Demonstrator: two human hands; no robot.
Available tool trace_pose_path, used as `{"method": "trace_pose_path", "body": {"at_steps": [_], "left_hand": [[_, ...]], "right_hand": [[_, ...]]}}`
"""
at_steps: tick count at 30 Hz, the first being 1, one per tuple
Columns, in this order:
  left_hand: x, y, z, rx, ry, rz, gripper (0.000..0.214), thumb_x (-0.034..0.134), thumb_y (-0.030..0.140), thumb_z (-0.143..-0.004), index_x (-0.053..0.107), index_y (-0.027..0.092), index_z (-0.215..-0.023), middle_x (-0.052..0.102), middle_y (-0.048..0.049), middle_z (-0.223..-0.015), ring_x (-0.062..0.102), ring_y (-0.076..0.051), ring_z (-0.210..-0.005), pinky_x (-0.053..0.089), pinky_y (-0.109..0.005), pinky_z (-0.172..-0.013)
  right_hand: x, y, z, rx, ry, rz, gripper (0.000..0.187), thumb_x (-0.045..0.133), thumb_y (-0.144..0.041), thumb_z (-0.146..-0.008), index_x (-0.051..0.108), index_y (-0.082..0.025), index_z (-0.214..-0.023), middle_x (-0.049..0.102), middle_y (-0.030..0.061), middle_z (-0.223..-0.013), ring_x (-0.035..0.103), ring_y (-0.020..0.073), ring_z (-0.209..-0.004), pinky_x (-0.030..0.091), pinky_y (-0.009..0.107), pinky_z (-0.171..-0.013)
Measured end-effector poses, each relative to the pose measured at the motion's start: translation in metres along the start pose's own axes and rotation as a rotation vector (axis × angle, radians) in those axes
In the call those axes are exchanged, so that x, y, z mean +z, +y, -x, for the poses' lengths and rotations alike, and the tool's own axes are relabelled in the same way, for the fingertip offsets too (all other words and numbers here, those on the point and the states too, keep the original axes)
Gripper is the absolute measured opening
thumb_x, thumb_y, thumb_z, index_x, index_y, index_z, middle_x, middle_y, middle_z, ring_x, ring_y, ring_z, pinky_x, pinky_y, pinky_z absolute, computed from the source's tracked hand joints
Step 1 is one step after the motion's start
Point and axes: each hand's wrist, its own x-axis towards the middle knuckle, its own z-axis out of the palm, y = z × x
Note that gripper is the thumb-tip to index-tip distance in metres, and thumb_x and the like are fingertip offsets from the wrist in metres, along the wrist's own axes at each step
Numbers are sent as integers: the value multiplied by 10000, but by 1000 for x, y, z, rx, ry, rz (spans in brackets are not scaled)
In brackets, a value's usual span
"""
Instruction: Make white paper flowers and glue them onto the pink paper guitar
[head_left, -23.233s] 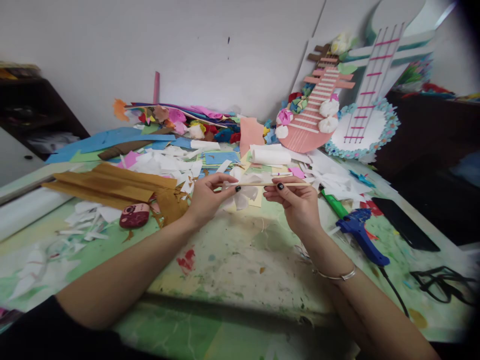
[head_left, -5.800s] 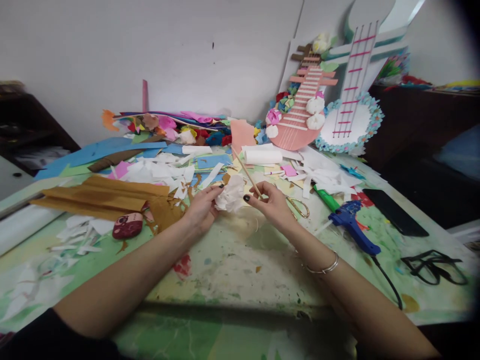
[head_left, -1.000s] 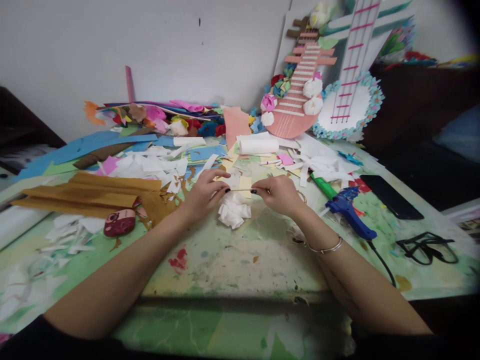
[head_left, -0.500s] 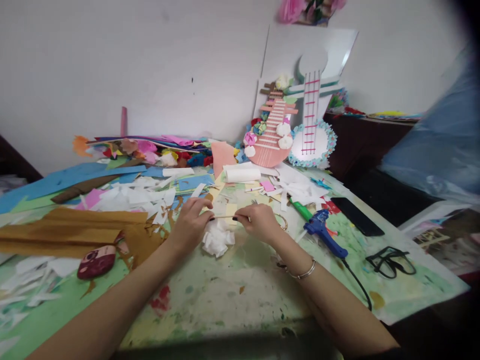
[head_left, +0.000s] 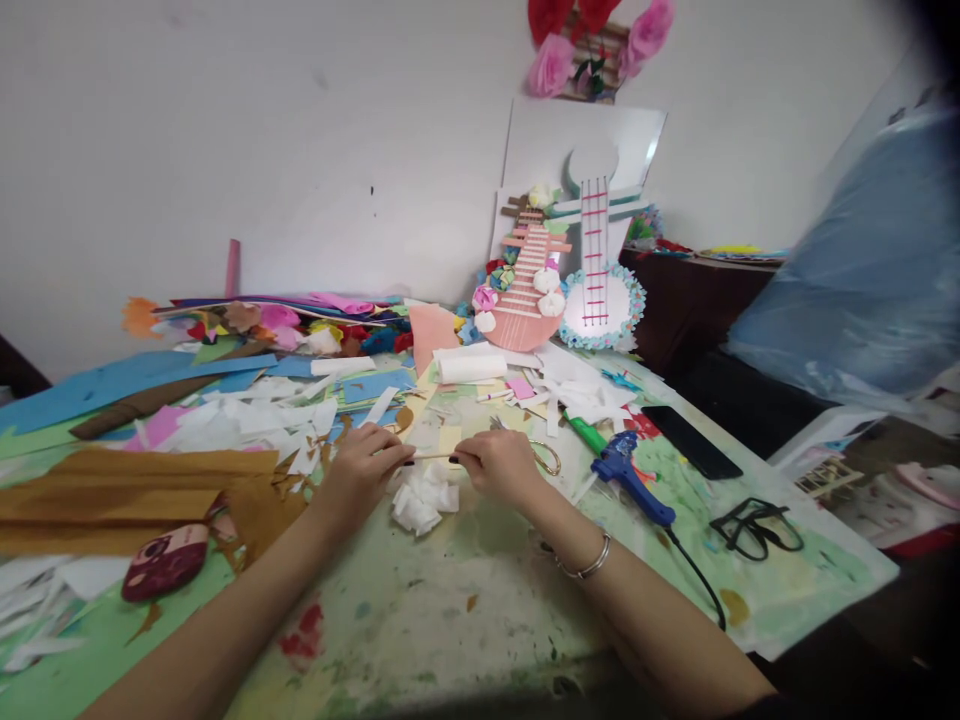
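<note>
My left hand (head_left: 361, 472) and my right hand (head_left: 499, 467) pinch the two ends of a thin wooden stick (head_left: 433, 456), held level just above the table. A crumpled white paper flower (head_left: 422, 503) lies on the table right below the stick, between both hands. A silver bangle sits on my right wrist. Gold-handled scissors (head_left: 549, 458) lie just right of my right hand.
A blue glue gun (head_left: 628, 478) with its cord, a green marker (head_left: 583, 434), a black phone (head_left: 690, 442) and black glasses (head_left: 754, 527) lie to the right. Brown paper (head_left: 120, 488), white scraps and coloured sheets cover the left. Paper instruments (head_left: 532, 290) lean on the wall.
The camera has tilted up, so more wall and a pink flower decoration show. Both hands keep the stick above the white paper flower, which lies on the table.
</note>
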Motion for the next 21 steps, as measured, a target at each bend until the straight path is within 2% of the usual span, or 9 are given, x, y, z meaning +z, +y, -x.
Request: {"method": "trace_pose_path", "body": {"at_steps": [5, 12, 16, 21], "left_hand": [[-1, -3, 0, 71, 18, -10, 137, 542, 165, -912, 663, 158, -850, 677, -40, -751, 556, -180, -740, 418, -297, -672], [-4, -2, -1, 135, -81, -131, 198, 460, 130, -933, 646, 137, -866, 667, -70, -787, 563, -206, -776, 429, -322, -704], [-5, 1, -4, 149, -125, -210, 194, 466, 85, -906, 645, 133, -850, 655, -81, -785, 555, -223, -784, 428, -325, -692], [-1, 1, -3, 116, -149, -156, 186, 487, 48, -875, 649, 123, -823, 645, -90, -775, 538, -228, -804, 443, -320, -723]], "right_hand": [[1, -1, 1, 1, -1, 8, 243, 506, -290, -884, 742, -268, -831, 752, -7, -791, 658, 134, -716, 229, 269, -543], [1, -6, 3, 15, 16, 42, 257, 496, -305, -896, 725, -260, -785, 751, -6, -788, 658, 128, -710, 218, 274, -539], [0, -9, 4, 25, 25, 62, 273, 485, -306, -901, 718, -255, -768, 748, -4, -789, 660, 134, -718, 219, 281, -543], [0, -10, 4, 31, 12, 65, 288, 477, -318, -906, 722, -240, -775, 746, 16, -801, 645, 143, -699, 196, 287, -540]]}}
